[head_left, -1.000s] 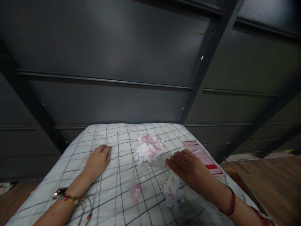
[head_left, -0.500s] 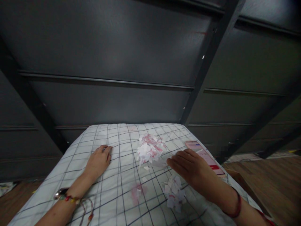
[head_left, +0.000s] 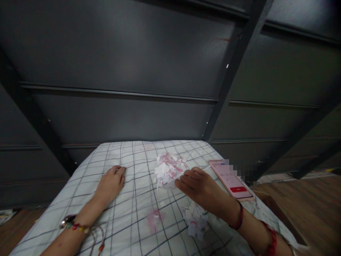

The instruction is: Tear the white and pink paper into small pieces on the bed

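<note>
Fingers of the right hand (head_left: 198, 186) are curled inward and pressed close together, with the thumb drawn up near their tips. A pale, see-through piece (head_left: 204, 167) shows beside the knuckles, but whether the fingers pinch it cannot be told, nor whether this hand touches the cloth.

Take the larger pile of paper scraps (head_left: 169, 167) as the clock's centre, with twelve toward the dark panelled wall (head_left: 128, 117). That pile, white with pink and red marks, sits on a checked cloth (head_left: 130, 199). The right hand is at four o'clock, its thumb side just beside the scraps. Between eight and nine, well apart from the pile, the left hand (head_left: 112, 183) lies palm down on the cloth, its fingers loosely together and slightly bent.

A smaller pile of scraps (head_left: 197, 224) lies at five o'clock, partly behind the right hand in this view. Toward half past six there is a pink patch (head_left: 154, 218) with a little white scrap (head_left: 162, 203) near its upper edge. Between three and four, past the right hand, a pink-edged phone (head_left: 237, 187) lies face up, its screen lit, with a red bar at the near end.
</note>
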`<action>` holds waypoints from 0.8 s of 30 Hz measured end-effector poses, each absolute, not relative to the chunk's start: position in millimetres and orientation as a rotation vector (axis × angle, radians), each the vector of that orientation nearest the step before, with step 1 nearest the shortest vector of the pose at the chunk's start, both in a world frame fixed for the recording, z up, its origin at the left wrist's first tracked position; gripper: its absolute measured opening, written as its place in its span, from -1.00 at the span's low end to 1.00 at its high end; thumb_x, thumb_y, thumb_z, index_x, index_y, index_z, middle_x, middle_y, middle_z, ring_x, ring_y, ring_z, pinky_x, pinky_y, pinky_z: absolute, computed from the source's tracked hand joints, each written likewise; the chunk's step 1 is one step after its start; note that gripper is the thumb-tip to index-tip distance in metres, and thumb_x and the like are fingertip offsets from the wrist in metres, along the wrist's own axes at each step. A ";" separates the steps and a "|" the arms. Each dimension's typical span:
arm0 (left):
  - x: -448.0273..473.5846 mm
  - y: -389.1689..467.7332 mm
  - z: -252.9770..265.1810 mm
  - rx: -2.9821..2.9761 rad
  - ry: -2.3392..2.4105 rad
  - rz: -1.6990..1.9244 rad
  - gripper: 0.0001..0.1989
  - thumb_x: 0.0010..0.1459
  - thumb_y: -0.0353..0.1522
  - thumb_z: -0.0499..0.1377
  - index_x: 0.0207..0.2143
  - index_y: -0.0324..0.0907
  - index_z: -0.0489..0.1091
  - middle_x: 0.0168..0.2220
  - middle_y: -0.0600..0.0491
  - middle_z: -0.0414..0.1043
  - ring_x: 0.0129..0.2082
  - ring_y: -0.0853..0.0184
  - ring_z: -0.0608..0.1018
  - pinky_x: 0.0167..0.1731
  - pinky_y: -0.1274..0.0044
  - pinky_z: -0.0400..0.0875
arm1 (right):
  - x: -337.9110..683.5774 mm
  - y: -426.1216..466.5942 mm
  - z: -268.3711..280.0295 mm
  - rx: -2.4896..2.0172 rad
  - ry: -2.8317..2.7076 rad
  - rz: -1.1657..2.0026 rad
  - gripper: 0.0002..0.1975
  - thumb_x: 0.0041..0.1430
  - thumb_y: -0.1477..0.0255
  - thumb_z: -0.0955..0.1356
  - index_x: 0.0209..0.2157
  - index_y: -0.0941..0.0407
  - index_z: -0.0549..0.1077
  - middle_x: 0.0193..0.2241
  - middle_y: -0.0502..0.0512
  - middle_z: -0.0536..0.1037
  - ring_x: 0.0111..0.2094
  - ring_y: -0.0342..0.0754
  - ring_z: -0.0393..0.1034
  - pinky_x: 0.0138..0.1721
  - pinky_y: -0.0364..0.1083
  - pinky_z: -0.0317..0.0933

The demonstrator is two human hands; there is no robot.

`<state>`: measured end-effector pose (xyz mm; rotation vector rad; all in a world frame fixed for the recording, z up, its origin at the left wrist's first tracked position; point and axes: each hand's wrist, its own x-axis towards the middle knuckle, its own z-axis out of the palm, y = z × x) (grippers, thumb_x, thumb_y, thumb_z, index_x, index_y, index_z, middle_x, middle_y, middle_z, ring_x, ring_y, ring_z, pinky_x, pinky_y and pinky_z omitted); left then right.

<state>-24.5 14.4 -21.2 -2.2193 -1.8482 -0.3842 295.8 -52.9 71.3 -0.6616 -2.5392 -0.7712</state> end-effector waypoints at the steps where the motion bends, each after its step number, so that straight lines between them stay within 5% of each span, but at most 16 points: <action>1: -24.6 14.6 -21.2 -2.219 -1.843 -0.377 -0.65 0.13 -0.42 -0.08 -0.09 -0.28 0.35 -0.10 -0.17 0.37 -0.17 0.16 0.46 -0.15 0.37 0.36 | 295.8 -52.9 73.0 -0.661 -2.548 -0.768 -0.89 0.19 0.61 0.22 -0.31 0.19 0.35 -0.47 0.00 0.42 -0.41 -0.10 0.22 -0.34 -0.09 0.08; 24: -22.7 12.5 -19.6 -2.229 -1.865 -0.419 -0.66 0.12 -0.42 -0.08 -0.09 -0.26 0.35 -0.10 -0.15 0.36 -0.16 0.17 0.45 -0.14 0.36 0.35 | 289.4 -47.1 70.0 -0.733 -2.559 -0.740 -0.87 0.18 0.63 0.22 -0.31 0.18 0.36 -0.51 0.00 0.39 -0.44 -0.11 0.19 -0.39 -0.09 0.06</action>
